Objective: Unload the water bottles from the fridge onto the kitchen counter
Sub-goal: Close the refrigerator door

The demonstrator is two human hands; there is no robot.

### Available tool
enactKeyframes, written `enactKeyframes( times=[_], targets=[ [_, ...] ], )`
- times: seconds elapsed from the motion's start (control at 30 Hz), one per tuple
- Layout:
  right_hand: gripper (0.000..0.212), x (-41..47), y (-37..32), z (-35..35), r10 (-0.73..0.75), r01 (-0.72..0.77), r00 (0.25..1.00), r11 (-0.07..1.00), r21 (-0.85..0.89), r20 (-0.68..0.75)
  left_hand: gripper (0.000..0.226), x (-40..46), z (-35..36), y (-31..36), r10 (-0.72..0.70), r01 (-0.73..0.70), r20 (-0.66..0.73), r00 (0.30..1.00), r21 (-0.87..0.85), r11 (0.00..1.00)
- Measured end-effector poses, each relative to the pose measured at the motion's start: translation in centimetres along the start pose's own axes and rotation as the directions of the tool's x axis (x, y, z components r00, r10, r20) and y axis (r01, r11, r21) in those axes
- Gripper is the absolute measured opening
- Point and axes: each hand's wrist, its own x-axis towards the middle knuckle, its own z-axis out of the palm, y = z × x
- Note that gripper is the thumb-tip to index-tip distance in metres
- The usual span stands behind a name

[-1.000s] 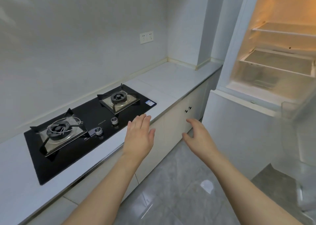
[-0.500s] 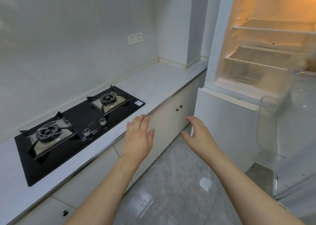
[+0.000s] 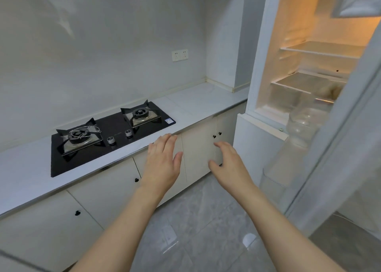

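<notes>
Empty hands (image 3: 162, 164) (image 3: 229, 164) (fingers relaxed) before fridge (image 3: 305, 69)

I see a glossy black glass hob (image 3: 115, 135) with metal knobs (image 3: 111, 140), set in the matt pale stone-like counter (image 3: 206, 100); glossy grey floor tiles (image 3: 195, 220) below.

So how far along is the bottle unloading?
Barely begun, it seems. Done: the fridge stands open. In hand: nothing; the left hand and right hand are both empty. Left: the counter holds no bottles, and a clear bottle-like shape shows blurred by the fridge door.
</notes>
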Motion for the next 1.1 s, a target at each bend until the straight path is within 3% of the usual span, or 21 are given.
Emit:
enactKeyframes(
  times=[0.33, 0.57, 0.67, 0.8, 1.0, 1.1],
  targets=[
    [0.053, -1.9, -3.6, -8.4, -0.198, 0.205, 0.971, 0.978, 0.044, -0.134, 0.046, 1.3, -6.0, 8.2, 0.085, -0.079, -0.147, 0.985, 0.042, 0.996],
    [0.051, -3.3, -6.3, -14.1, -0.369, 0.381, 0.892, 0.924, -0.003, -0.262, 0.047, 2.8, -9.2, 13.5, 0.171, -0.172, -0.235, 0.957, 0.017, 0.985],
    [0.05, -4.2, -7.4, -17.0, -0.487, 0.509, 0.799, 0.86, -0.035, -0.353, 0.051, 3.7, -10.7, 16.2, 0.211, -0.214, -0.262, 0.942, 0.014, 0.977],
    [0.046, -5.4, -8.4, -21.5, -0.615, 0.662, 0.61, 0.742, -0.105, -0.5, 0.051, 4.8, -12.5, 20.0, 0.305, -0.31, -0.301, 0.904, 0.033, 0.95],
    [0.038, -6.7, -8.2, -27.1, -0.632, 0.741, 0.38, 0.645, -0.188, -0.675, 0.054, 6.1, -13.1, 25.8, 0.437, -0.448, -0.344, 0.831, 0.051, 0.892],
    [0.037, -6.9, -7.0, -29.6, -0.579, 0.725, 0.324, 0.66, -0.196, -0.748, 0.056, 6.1, -12.8, 28.7, 0.47, -0.492, -0.372, 0.801, 0.038, 0.87]
  ],
)
